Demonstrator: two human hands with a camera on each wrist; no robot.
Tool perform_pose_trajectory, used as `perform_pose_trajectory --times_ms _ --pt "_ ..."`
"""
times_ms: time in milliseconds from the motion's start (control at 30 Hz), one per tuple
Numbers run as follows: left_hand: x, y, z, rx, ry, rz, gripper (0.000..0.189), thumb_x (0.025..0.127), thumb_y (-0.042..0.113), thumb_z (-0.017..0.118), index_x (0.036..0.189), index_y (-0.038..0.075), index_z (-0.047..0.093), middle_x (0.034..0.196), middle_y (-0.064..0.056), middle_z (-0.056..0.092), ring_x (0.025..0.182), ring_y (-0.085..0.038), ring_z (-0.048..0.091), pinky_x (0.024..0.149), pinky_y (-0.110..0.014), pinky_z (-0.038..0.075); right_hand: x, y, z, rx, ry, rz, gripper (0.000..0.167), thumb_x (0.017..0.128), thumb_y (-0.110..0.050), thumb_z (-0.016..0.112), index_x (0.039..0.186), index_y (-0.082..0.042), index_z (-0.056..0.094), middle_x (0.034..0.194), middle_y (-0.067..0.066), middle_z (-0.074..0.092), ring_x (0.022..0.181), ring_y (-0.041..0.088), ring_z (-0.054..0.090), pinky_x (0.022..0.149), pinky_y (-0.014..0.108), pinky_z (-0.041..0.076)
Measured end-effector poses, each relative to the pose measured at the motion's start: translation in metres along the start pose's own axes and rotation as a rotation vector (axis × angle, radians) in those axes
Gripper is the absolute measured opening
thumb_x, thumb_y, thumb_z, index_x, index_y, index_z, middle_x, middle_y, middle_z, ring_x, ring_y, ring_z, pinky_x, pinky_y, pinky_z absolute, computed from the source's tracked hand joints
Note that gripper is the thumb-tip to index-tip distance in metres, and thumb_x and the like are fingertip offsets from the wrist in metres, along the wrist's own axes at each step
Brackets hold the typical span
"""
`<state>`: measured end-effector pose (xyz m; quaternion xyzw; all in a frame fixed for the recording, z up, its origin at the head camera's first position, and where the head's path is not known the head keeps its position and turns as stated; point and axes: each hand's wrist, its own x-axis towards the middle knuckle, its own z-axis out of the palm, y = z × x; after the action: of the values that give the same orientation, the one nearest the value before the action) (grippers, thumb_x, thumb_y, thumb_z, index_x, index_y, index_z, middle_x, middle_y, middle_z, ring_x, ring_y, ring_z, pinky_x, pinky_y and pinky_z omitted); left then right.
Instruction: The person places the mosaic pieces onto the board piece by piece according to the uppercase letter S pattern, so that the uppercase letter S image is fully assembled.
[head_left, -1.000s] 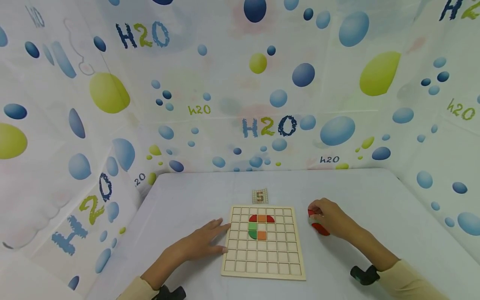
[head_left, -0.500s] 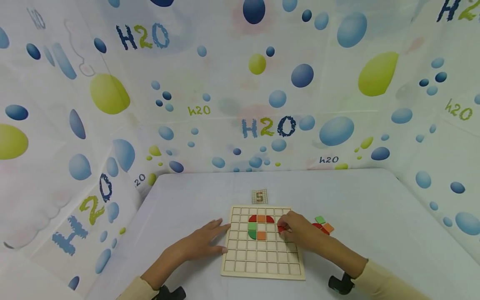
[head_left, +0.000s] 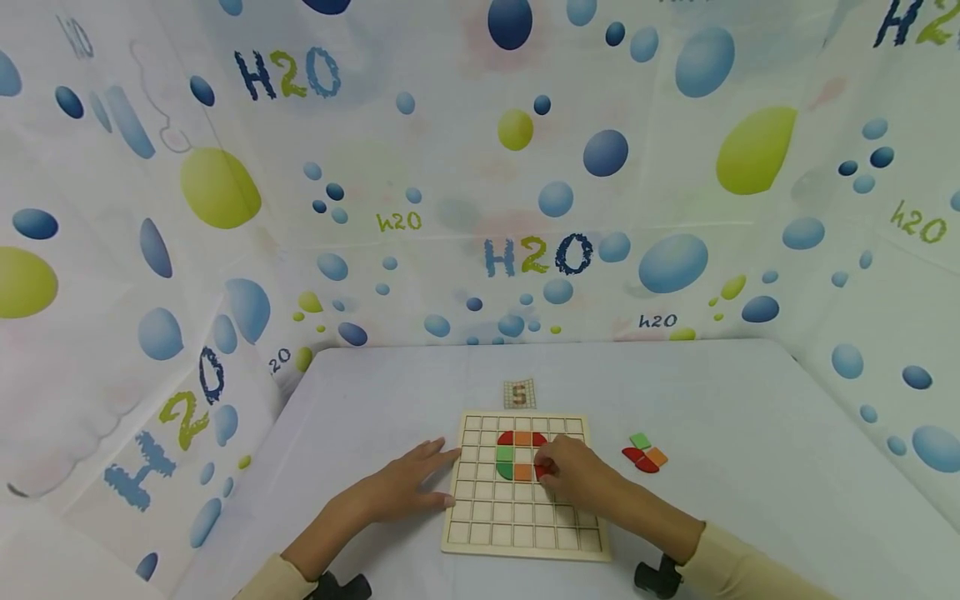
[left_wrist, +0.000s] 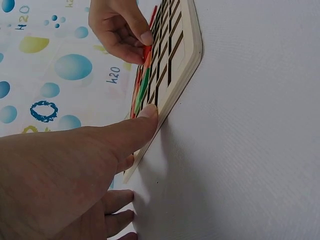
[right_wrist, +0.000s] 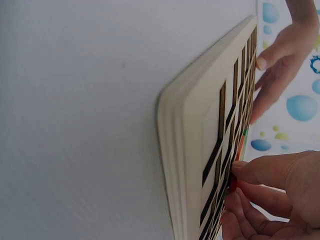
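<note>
A wooden grid board (head_left: 536, 534) lies on the white table. My left hand (head_left: 408, 483), fingers extended, touches its left edge; the thumb (left_wrist: 148, 111) rests on the rim in the left wrist view. With thumb and fingers my right hand (head_left: 576, 477) pinches a red rounded tile (right_wrist: 233, 183) at the grid, just right of the lower orange tile (head_left: 522, 472). Also on the grid are an upper orange tile (head_left: 522, 438) between two red rounded tiles (head_left: 506, 437), a light green square tile (head_left: 506, 452) and a dark green rounded tile (head_left: 506, 471). Fingers partly hide the pinched tile.
Right of the board lies a small group of loose tiles: a green square (head_left: 639, 440), an orange square (head_left: 657, 456) and red rounded ones (head_left: 647, 465). A small gridded card (head_left: 519, 394) with an S-like figure lies behind the board. A patterned curtain (head_left: 450, 167) surrounds the table.
My right hand has moved left from the loose tiles onto the board, carrying the red rounded tile to the cell beside the lower orange one. My left hand has stayed at the board's edge.
</note>
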<state>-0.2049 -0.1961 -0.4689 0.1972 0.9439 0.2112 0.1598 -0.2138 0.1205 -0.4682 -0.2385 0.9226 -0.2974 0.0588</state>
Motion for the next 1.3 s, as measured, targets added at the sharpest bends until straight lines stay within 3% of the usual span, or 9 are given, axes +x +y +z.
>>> perform_pose_trajectory --times_ms 300,567,800,900,1133,1300 --pt "0.0 0.0 0.0 -0.003 -0.004 -0.006 0.078 0.096 0.055 0.072 0.162 0.026 0.044 0.172 -0.016 0.03 0.16 -0.04 0.027 0.123 -0.066 0.032 -0.002 -0.002 -0.002 -0.001 -0.004 -0.022 0.008 0.094 -0.004 0.078 0.095 -0.01 0.072 0.092 -0.003 0.061 0.086 0.012 0.054 0.072 0.023 0.052" --pt "-0.001 0.0 -0.001 -0.012 0.0 0.0 0.077 0.097 0.054 0.072 0.162 0.026 0.044 0.172 -0.016 0.03 0.16 -0.039 0.027 0.123 -0.065 0.033 -0.007 -0.003 -0.006 -0.004 -0.009 -0.057 0.014 0.093 0.0 0.078 0.098 -0.01 0.072 0.096 -0.001 0.062 0.088 0.012 0.057 0.078 0.027 0.057" --pt "-0.001 0.0 -0.001 -0.017 0.003 0.007 0.076 0.096 0.054 0.073 0.162 0.025 0.045 0.172 -0.017 0.03 0.159 -0.04 0.027 0.123 -0.065 0.033 -0.004 0.005 -0.011 0.013 -0.03 -0.009 0.009 0.096 -0.007 0.076 0.102 -0.013 0.072 0.1 -0.003 0.062 0.093 0.012 0.057 0.082 0.033 0.057" --pt "-0.001 0.0 -0.001 -0.015 0.001 0.005 0.077 0.096 0.054 0.073 0.162 0.025 0.045 0.172 -0.017 0.03 0.159 -0.04 0.027 0.122 -0.065 0.034 -0.004 0.013 -0.021 0.02 0.007 0.033 0.011 0.097 -0.011 0.077 0.106 -0.015 0.073 0.104 -0.004 0.063 0.097 0.013 0.059 0.087 0.036 0.058" --pt "-0.001 0.0 0.0 0.0 -0.001 -0.005 0.078 0.096 0.056 0.072 0.162 0.026 0.045 0.172 -0.016 0.03 0.159 -0.039 0.028 0.122 -0.065 0.034 -0.013 0.05 -0.065 -0.017 0.143 0.004 0.025 0.097 -0.007 0.076 0.121 -0.008 0.07 0.115 0.008 0.068 0.104 0.022 0.065 0.095 0.046 0.06" --pt "-0.001 -0.001 0.0 0.006 0.0 -0.001 0.078 0.096 0.056 0.072 0.162 0.026 0.045 0.172 -0.016 0.03 0.159 -0.039 0.028 0.122 -0.064 0.034 -0.021 0.084 -0.091 -0.017 0.169 0.091 0.031 0.098 -0.008 0.076 0.127 -0.003 0.068 0.123 0.017 0.067 0.11 0.031 0.066 0.099 0.051 0.06"
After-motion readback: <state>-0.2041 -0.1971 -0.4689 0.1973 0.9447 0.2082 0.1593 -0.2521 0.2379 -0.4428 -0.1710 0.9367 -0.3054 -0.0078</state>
